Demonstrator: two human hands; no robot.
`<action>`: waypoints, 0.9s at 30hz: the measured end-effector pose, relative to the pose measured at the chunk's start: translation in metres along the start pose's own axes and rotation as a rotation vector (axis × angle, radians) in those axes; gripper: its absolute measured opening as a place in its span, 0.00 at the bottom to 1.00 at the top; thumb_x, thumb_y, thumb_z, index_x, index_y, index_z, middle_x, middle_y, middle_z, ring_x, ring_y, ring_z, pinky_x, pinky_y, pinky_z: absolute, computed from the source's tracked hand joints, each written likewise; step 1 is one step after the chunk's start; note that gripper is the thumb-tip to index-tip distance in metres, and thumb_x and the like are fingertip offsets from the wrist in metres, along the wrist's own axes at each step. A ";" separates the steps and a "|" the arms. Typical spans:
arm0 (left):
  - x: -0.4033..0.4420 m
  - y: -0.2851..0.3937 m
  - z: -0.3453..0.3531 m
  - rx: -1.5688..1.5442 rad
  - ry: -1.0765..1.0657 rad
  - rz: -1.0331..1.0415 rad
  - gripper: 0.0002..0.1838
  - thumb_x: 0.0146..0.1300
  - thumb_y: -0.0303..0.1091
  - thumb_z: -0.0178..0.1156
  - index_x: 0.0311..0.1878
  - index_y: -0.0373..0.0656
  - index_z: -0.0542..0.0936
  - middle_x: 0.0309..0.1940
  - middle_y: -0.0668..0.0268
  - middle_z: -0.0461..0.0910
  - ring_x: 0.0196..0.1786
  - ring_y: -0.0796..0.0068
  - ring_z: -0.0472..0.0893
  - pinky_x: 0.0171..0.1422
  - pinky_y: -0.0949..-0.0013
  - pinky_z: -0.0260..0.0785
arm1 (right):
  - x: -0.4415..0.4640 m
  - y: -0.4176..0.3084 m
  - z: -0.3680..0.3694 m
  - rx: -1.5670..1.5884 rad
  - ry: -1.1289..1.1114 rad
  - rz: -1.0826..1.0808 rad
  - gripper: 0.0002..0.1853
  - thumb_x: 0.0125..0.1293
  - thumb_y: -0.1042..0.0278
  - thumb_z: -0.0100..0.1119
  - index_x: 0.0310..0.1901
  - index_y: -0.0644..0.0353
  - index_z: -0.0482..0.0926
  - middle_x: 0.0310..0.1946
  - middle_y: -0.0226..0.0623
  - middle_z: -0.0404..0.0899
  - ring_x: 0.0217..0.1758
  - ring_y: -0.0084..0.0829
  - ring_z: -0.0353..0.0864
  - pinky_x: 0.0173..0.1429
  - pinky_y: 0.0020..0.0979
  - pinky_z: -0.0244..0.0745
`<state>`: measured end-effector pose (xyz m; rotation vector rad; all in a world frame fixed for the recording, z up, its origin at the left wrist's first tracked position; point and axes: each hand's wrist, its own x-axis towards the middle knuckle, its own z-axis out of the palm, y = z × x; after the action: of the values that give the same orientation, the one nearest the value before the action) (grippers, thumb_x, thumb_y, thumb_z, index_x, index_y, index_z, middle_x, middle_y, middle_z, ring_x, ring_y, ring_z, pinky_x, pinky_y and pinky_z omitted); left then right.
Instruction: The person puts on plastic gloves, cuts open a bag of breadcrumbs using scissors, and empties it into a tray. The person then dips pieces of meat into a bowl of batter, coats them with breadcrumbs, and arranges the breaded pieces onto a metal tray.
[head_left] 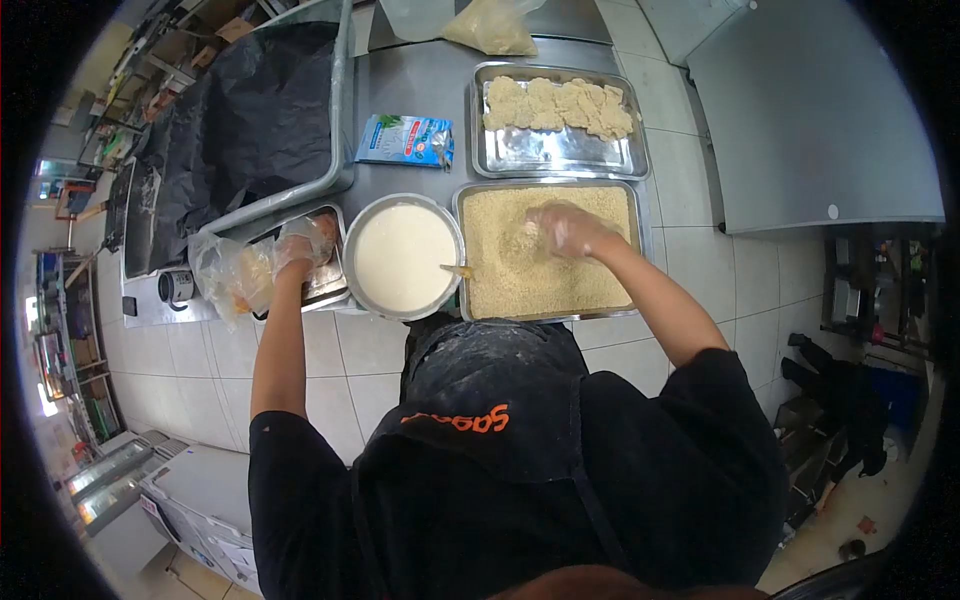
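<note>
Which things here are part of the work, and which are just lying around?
Seemingly in use:
right hand, at the crumbs
left hand, at the small metal tray
bowl of white liquid
tray of crumbed pieces

Apparently lying about:
blue packet
dark container
black sheeting

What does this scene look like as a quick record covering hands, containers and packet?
Left hand: clear-gloved, at the small metal tray
Right hand: clear-gloved, at the pale crumbs in the crumb tray
Bowl: pale liquid, between those two trays
Far tray: lumpy beige pieces, along its far side
Packet: blue, left of the far tray
</note>
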<state>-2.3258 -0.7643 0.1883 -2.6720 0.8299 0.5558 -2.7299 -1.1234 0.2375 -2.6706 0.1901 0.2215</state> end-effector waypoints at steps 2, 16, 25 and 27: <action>-0.019 0.006 -0.023 -0.079 0.020 0.012 0.27 0.62 0.52 0.55 0.58 0.43 0.78 0.59 0.52 0.76 0.62 0.52 0.75 0.65 0.57 0.68 | -0.015 -0.033 -0.028 -0.083 0.011 0.055 0.24 0.57 0.63 0.64 0.56 0.55 0.74 0.44 0.49 0.80 0.48 0.43 0.80 0.50 0.42 0.76; -0.011 -0.008 -0.056 -0.177 0.078 -0.013 0.21 0.59 0.46 0.60 0.50 0.41 0.81 0.50 0.48 0.80 0.55 0.49 0.79 0.57 0.52 0.72 | -0.132 0.017 0.053 0.070 0.165 0.274 0.26 0.57 0.69 0.57 0.60 0.46 0.74 0.64 0.35 0.70 0.70 0.39 0.63 0.68 0.44 0.60; -0.040 -0.024 -0.094 -0.223 0.188 -0.081 0.23 0.57 0.49 0.61 0.47 0.39 0.82 0.49 0.45 0.80 0.53 0.47 0.80 0.58 0.51 0.71 | -0.090 0.051 0.079 0.232 0.296 0.844 0.34 0.52 0.64 0.64 0.63 0.66 0.69 0.58 0.57 0.73 0.61 0.45 0.74 0.65 0.36 0.68; -0.064 -0.019 -0.109 -0.330 0.184 -0.165 0.25 0.56 0.50 0.62 0.50 0.41 0.82 0.49 0.46 0.81 0.53 0.46 0.80 0.58 0.52 0.71 | -0.089 0.042 0.042 0.385 0.326 0.800 0.36 0.50 0.63 0.65 0.62 0.69 0.69 0.55 0.58 0.75 0.57 0.46 0.77 0.63 0.36 0.70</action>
<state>-2.3339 -0.7600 0.3161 -3.0961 0.5969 0.4443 -2.8298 -1.1335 0.1989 -2.1006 1.2626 -0.0167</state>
